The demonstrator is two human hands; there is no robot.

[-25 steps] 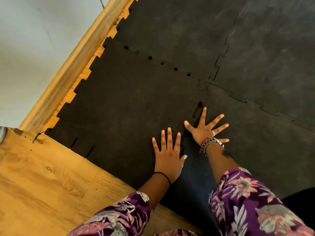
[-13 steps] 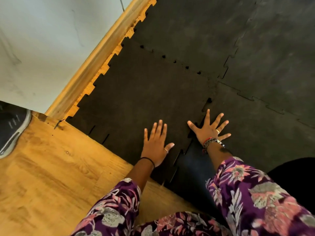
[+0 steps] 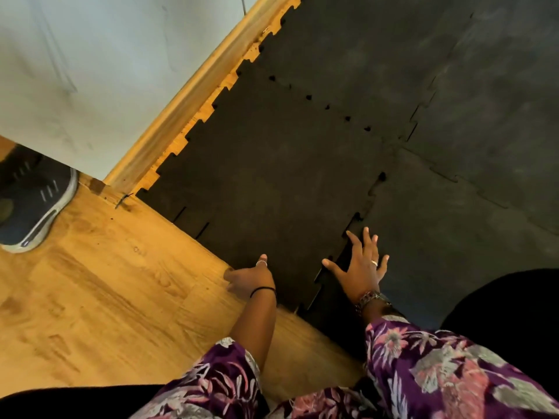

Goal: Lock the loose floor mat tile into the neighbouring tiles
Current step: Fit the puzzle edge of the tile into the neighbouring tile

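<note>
The loose black floor mat tile point(image 3: 272, 176) lies in the middle of the view, its toothed edges meeting the neighbouring tile to the right point(image 3: 453, 237) and the far neighbouring tile point(image 3: 348, 55). Small gaps show along both seams. My left hand point(image 3: 248, 278) rests at the tile's near edge, fingers curled over it onto the wooden floor; whether it grips the edge is unclear. My right hand point(image 3: 361, 264) lies flat with fingers spread across the seam between the loose tile and the right neighbour.
Wooden floor point(image 3: 106, 297) lies bare at the near left. A wooden skirting board point(image 3: 187, 107) and white wall point(image 3: 90, 55) run along the tile's left side. A dark shoe point(image 3: 33, 201) stands at the left edge.
My left hand has slid back from the tile's surface to its near edge. My right hand has moved nearer along the seam. The view has shifted, showing more floor and the shoe.
</note>
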